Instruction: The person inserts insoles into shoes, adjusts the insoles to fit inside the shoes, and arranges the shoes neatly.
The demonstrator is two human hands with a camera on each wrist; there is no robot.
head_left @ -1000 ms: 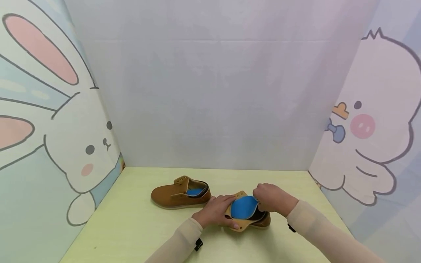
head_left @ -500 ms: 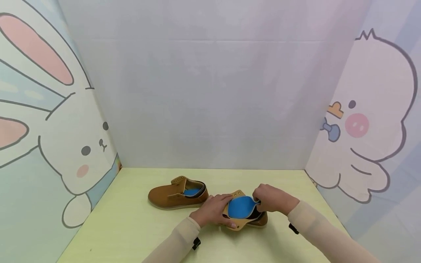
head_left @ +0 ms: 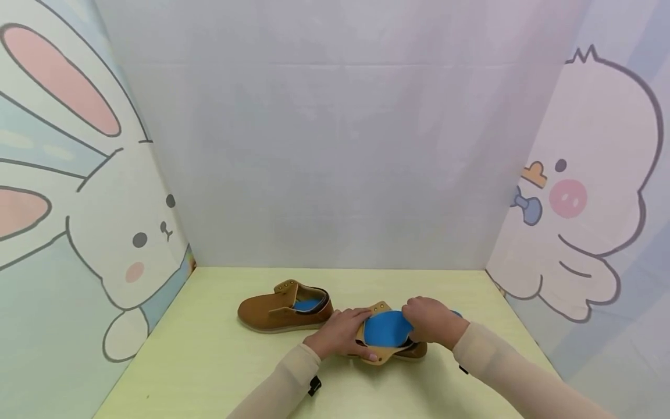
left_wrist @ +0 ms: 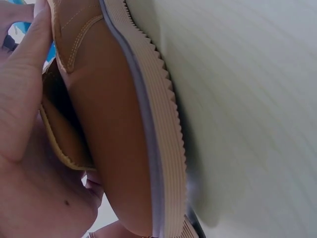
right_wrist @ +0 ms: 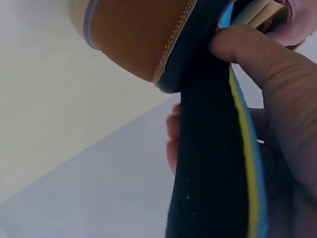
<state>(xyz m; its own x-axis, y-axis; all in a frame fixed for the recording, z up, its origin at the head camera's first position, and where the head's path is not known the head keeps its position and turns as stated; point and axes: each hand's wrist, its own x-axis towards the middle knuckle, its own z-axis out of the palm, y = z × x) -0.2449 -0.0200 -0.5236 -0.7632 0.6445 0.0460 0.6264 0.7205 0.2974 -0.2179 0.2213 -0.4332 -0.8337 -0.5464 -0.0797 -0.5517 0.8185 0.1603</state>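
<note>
A brown shoe [head_left: 417, 351] with its flaps spread stands on the table, toe toward the left. My left hand [head_left: 340, 336] grips its front part, thumb on the near flap and fingers over the far side. Inside the shoe lies the front of a blue insole [head_left: 384, 329]. My right hand [head_left: 431, 320] pinches the insole over the shoe's heel, and the insole's end sticks out behind the hand. In the right wrist view, the insole's dark underside [right_wrist: 210, 153] and yellow edge run between thumb and fingers. The left wrist view shows the shoe's ridged sole [left_wrist: 166, 124].
A matching brown shoe [head_left: 277, 312], with a blue insole inside, stands left of my left hand, its heel close to the hand. A pale yellow table [head_left: 199, 361] lies under everything. A grey-white back wall [head_left: 335, 145] and cartoon-printed side walls enclose it.
My right hand now holds the insole farther along, and its blue end shows past the wrist side of the hand. The left hand and both shoes stay about where they were.
</note>
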